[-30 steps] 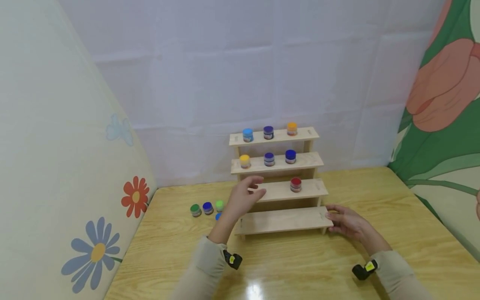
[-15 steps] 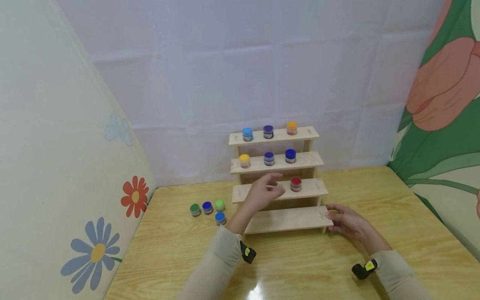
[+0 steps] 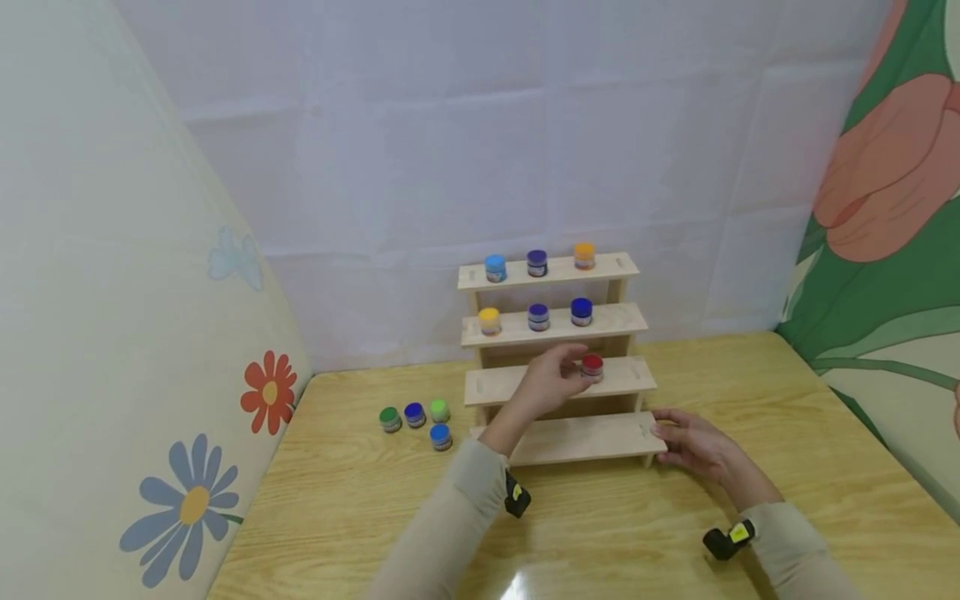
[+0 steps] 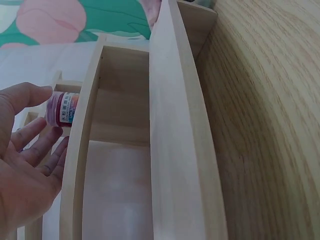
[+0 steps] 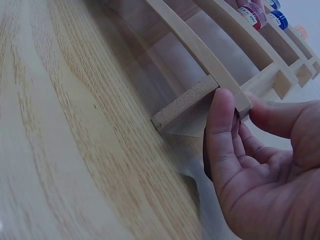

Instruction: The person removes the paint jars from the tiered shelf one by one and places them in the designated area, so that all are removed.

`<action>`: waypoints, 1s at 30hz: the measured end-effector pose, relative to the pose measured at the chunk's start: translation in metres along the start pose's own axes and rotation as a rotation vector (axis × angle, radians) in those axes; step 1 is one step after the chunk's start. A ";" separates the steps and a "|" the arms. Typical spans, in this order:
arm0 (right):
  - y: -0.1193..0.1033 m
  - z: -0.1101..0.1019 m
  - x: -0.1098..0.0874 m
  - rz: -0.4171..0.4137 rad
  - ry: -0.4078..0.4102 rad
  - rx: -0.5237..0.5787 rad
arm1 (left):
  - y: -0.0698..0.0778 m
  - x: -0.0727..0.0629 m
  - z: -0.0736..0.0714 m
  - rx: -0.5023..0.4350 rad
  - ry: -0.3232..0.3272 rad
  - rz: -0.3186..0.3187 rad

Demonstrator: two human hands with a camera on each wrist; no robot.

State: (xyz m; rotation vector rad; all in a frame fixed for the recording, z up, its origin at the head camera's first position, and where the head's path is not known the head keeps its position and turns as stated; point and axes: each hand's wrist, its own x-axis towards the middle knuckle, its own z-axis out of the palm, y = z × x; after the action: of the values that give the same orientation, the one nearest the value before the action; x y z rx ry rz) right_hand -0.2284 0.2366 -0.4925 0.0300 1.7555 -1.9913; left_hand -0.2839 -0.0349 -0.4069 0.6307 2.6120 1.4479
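A small paint jar with a dark red lid (image 3: 592,364) stands on the second-lowest step of a stepped wooden display rack (image 3: 577,439). My left hand (image 3: 550,385) has its thumb and fingertips on either side of that jar. In the left wrist view, the jar (image 4: 65,109) sits between the thumb and the fingers, which pinch it at its lid end. My right hand (image 3: 697,446) grips the right end of the rack's lowest board. The right wrist view shows the thumb and fingers of the right hand (image 5: 265,165) on both sides of the board's end.
Light blue (image 3: 495,268), purple (image 3: 537,263) and orange (image 3: 584,256) jars stand on the top step. Yellow (image 3: 489,322), violet (image 3: 538,317) and dark blue (image 3: 581,312) jars stand below. Several more jars, including a blue one (image 3: 441,437), are on the table left of the rack.
My left hand has moved right along the second-lowest step, from its left end to the red-lidded jar, and its fingers have come around it. The right hand has stayed on the board.
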 end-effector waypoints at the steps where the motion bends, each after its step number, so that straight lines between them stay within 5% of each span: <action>1: 0.000 0.000 0.000 0.000 0.001 -0.001 | 0.000 0.002 0.002 0.013 0.003 -0.001; 16: -0.001 0.000 -0.001 0.010 -0.003 0.015 | 0.001 0.011 0.010 0.138 0.002 -0.051; 30: 0.000 0.000 0.000 -0.003 0.001 0.022 | 0.003 0.011 0.013 0.168 0.059 -0.020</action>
State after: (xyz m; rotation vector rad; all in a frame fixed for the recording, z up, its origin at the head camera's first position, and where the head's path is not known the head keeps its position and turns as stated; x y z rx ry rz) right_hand -0.2285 0.2365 -0.4930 0.0354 1.7351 -2.0128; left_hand -0.2899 -0.0190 -0.4104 0.5841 2.7984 1.2703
